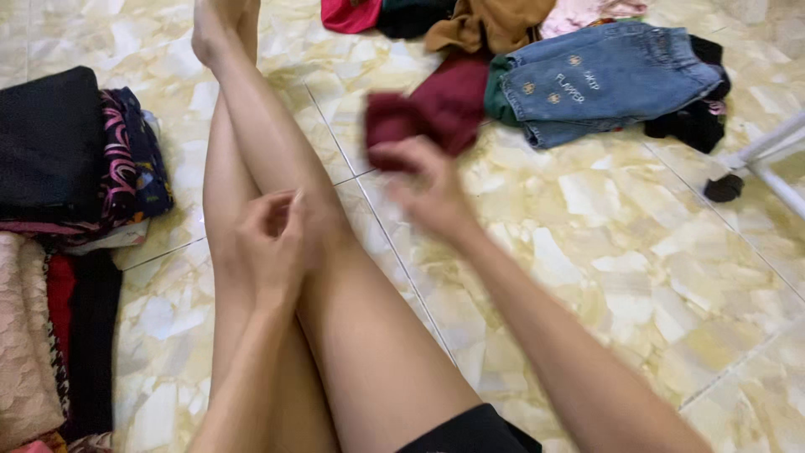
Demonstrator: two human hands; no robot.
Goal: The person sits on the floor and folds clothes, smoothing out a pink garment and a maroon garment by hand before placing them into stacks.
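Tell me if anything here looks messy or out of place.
The unfolded heap at the top stands out: blue denim shorts, a mustard-brown garment and dark clothes lie crumpled on the marble tile floor, while folded stacks sit at the left. The right hand holds a maroon cloth.

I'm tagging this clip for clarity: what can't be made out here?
Head view only:
- Dark red cloth in the right hand: motion-blurred, its kind unclear.
- Left hand resting on the knee: fingers curled, contents unclear.
- Heap with blue denim garment: cut by the top edge.
- Folded stack: cut by the left edge.
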